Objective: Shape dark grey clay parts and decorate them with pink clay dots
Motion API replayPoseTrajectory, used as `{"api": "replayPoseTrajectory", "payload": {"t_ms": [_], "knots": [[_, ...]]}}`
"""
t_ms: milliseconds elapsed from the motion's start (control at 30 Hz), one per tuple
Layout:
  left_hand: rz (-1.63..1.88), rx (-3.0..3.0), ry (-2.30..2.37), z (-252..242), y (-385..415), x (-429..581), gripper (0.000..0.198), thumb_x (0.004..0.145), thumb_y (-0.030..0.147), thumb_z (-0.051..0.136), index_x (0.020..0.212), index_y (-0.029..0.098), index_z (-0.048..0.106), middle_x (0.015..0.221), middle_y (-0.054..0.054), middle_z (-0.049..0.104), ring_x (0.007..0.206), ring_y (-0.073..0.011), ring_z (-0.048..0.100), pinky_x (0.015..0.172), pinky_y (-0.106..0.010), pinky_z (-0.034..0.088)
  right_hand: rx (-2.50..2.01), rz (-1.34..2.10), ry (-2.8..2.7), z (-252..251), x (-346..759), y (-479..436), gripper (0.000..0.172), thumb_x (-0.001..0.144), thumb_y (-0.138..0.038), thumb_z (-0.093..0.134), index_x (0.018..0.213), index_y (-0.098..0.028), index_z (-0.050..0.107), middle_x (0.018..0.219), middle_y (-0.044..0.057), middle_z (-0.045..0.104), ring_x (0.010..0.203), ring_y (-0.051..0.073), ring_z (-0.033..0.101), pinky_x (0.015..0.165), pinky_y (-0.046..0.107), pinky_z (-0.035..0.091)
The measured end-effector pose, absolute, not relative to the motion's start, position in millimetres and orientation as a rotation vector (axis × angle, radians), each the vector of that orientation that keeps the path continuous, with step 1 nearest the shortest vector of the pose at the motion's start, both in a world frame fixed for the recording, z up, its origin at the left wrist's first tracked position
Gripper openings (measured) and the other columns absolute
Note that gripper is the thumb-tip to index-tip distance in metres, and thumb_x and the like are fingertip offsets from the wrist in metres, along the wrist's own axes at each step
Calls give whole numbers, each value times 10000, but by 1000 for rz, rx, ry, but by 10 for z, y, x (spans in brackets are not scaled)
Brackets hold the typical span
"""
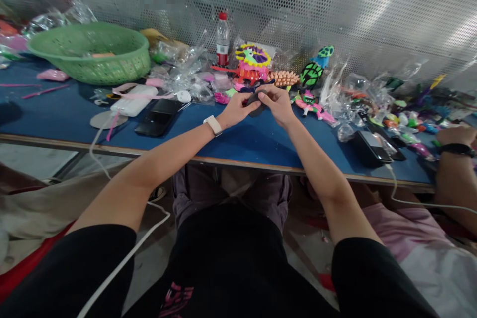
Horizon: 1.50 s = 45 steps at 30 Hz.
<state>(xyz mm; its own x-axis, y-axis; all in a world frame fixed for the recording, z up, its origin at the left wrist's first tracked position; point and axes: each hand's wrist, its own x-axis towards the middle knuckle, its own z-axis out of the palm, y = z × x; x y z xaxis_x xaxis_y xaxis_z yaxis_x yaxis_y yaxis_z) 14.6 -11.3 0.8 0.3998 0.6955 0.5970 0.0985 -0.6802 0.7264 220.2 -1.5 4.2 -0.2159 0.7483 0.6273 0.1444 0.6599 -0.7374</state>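
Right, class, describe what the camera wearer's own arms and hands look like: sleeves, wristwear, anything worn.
Short black sleeves, the left sleeve and right sleeve, leave both forearms bare. The left hand has at its wrist a white-strapped watch with a pale square face. The right hand and its wrist wear nothing; no gloves or rings show.

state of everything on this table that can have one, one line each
left hand: closed on the dark piece
right hand: closed on the same dark piece
dark piece: held above the table between both hands
water bottle: upright, red cap on
green basket: upright, open at the top
black phone: lying flat, screen dark
co-worker's hand: resting at the table's right end
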Motion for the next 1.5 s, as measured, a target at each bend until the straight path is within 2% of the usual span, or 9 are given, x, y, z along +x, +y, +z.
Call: {"api": "replayPoseTrajectory", "payload": {"t_ms": [167,333,467,667,867,1100,1233,1367,1500], "knots": [[1257,2043,701,-2,-119,149,524,1018,590,828,727,224,590,702,3,534,669,-155,431,611,-326,347,-793,717,-1661,67,2128,-66,670,802,-938,928,928,-286,840,1019,36,835,1051,248,787,1020,439,668],[1295,2040,704,3,-119,160,500,1033,570,827,747,235,592,699,-2,573,676,-167,482,625,-331,410,-796,723,-1699,64,2134,-67,566,925,-851,870,937,-286,836,985,39,807,1033,236,778,975,418,670],[1304,2050,713,15,-121,155,481,1043,535,821,745,235,593,695,-1,587,675,-167,511,628,-331,431,-787,732,-1714,62,2146,-64,528,937,-813,887,923,-287,839,1000,38,815,1066,235,793,992,408,678],[1301,2075,711,26,-136,153,389,1033,468,808,785,223,634,722,5,599,685,-159,503,640,-321,419,-777,746,-1668,30,2137,-34,652,960,-927,789,860,-283,816,950,45,829,1011,239,805,986,428,698],[1296,2070,696,-7,-106,154,434,1051,512,793,774,224,625,717,1,594,663,-152,471,612,-322,384,-796,648,-1688,54,2138,-47,684,931,-953,803,829,-277,789,945,42,814,989,232,772,970,420,675],[1310,2094,690,-51,-52,146,549,1046,602,840,745,239,559,691,12,554,664,-164,499,627,-333,415,-784,633,-1688,50,2151,-34,670,828,-923,924,943,-265,872,947,28,815,956,217,771,853,366,654],[1358,2129,789,-67,-29,135,515,1034,561,863,753,244,571,715,1,570,692,-182,521,652,-347,426,-767,651,-1665,15,2172,17,709,825,-966,893,973,-272,895,976,39,841,994,235,803,902,396,691],[1380,2157,781,-62,-13,112,490,1091,539,810,757,239,613,799,-34,635,751,-203,581,724,-376,476,-734,725,-1687,3,2194,40,713,842,-973,873,1051,-293,919,1065,51,870,1084,262,825,998,443,713],[1364,2158,802,-60,4,97,499,1106,503,823,745,234,609,825,-45,649,757,-205,592,741,-386,486,-716,728,-1677,-5,2212,58,687,872,-936,877,1114,-295,928,1119,55,875,1076,253,819,996,439,708]]}}
